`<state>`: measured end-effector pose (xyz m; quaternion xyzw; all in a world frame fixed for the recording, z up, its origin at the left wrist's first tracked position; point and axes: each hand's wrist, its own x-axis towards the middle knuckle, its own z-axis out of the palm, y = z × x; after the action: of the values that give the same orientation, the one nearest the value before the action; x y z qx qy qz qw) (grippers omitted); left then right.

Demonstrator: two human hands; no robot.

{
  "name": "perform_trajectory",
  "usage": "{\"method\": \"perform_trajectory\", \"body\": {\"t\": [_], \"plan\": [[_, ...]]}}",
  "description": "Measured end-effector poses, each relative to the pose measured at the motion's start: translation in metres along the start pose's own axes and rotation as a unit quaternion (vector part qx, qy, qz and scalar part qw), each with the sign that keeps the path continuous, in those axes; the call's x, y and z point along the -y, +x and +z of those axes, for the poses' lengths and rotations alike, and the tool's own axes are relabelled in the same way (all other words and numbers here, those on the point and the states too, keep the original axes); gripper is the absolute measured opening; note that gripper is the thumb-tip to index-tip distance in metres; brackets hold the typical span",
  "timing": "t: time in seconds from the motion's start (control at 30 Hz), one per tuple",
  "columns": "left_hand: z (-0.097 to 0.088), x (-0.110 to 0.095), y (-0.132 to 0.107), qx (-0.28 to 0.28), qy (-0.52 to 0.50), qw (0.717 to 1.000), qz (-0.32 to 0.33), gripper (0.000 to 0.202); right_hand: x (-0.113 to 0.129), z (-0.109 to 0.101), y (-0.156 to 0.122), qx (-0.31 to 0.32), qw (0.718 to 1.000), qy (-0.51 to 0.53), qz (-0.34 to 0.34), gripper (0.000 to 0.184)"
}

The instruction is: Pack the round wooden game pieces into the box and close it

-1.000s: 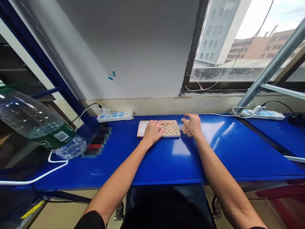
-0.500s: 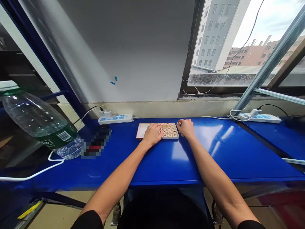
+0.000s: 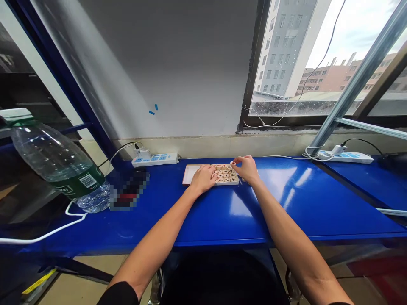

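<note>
**Blue desk, part-filled xiangqi box**

Rows of pieces fill the right side; the left end is bare. The left hand covers the middle, its grip unclear; the right hand pinches a lone disc at the far-right corner.

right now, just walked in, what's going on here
A person is at a blue desk with a shallow box holding round pieces marked with characters. Their left hand lies over the middle of the box. The right hand pinches what looks like a small piece at the box's right edge. Pieces show in rows right of the left hand, and white inside shows on its left.
</note>
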<state>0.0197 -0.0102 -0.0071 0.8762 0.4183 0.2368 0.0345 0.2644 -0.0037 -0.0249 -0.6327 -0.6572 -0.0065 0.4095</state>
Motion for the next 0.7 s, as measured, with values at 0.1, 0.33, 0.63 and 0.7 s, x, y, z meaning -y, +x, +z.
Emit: {"method": "perform_trajectory", "body": {"t": [0.1,0.33,0.63,0.7], "plan": [[0.001,0.001,0.001,0.001,0.003,1.000,-0.006,0.026,0.004,0.003,-0.003,0.028,0.999,-0.020,-0.032,0.009],[0.000,0.000,0.000,0.002,-0.010,1.000,-0.010,0.025,-0.001,0.012,-0.002,0.045,0.998,-0.001,-0.044,0.010],[-0.002,-0.001,0.001,0.027,-0.012,0.999,-0.032,0.025,-0.028,-0.021,0.002,-0.030,0.982,-0.046,0.180,0.030],[-0.003,-0.001,0.000,0.028,-0.012,0.999,-0.035,0.026,-0.035,-0.028,0.001,0.004,0.974,-0.077,0.214,0.030]]}}
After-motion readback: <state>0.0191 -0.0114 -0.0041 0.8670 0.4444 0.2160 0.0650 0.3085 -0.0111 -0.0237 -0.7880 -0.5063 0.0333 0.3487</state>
